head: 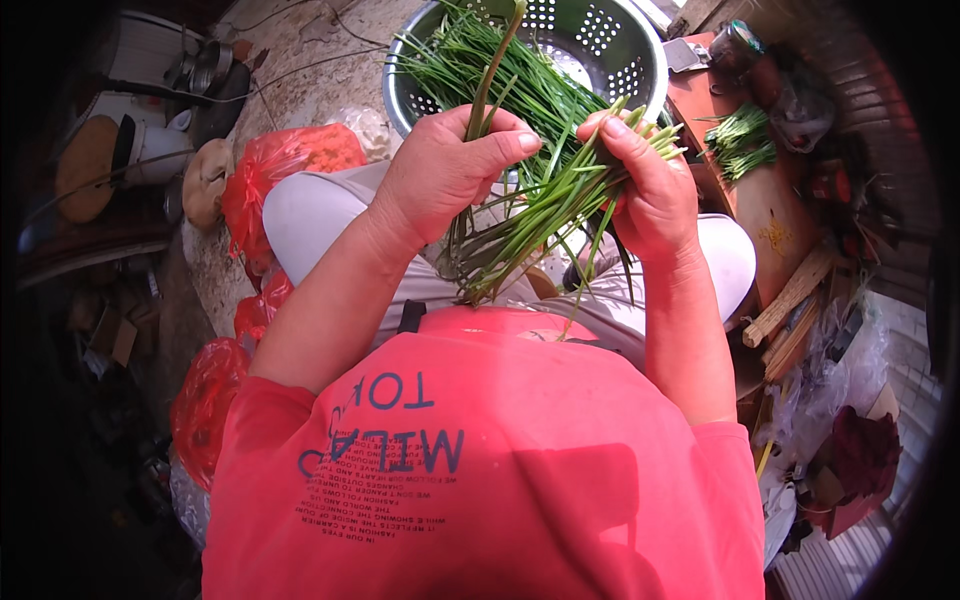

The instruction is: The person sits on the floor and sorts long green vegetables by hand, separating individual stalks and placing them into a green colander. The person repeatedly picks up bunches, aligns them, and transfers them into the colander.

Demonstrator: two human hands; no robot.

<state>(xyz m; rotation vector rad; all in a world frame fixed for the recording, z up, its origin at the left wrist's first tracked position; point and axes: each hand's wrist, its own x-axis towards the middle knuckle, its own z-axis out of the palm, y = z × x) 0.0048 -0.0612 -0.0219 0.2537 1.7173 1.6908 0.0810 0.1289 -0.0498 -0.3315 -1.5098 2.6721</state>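
Observation:
In my right hand (pixel 652 180) is a bundle of green garlic chives (pixel 525 232), gripped near its pale cut ends, with the leaves hanging down towards my lap. My left hand (pixel 465 161) holds a few long stalks (pixel 491 75) between thumb and fingers, their upper end standing above the fist. The two hands are apart, above my knees. Just beyond them stands a perforated metal colander (pixel 660 67), holding a large heap of long green chives (pixel 480 60). The lower ends of the stalks in my left hand overlap the bundle's leaves.
A small chive bundle (pixel 742 139) lies on a wooden board (pixel 772 210) at the right, near split wood (pixel 787 300) and clear plastic bags (pixel 855 375). At the left are red plastic bags (pixel 255 180) and a white kettle-like pot (pixel 157 154).

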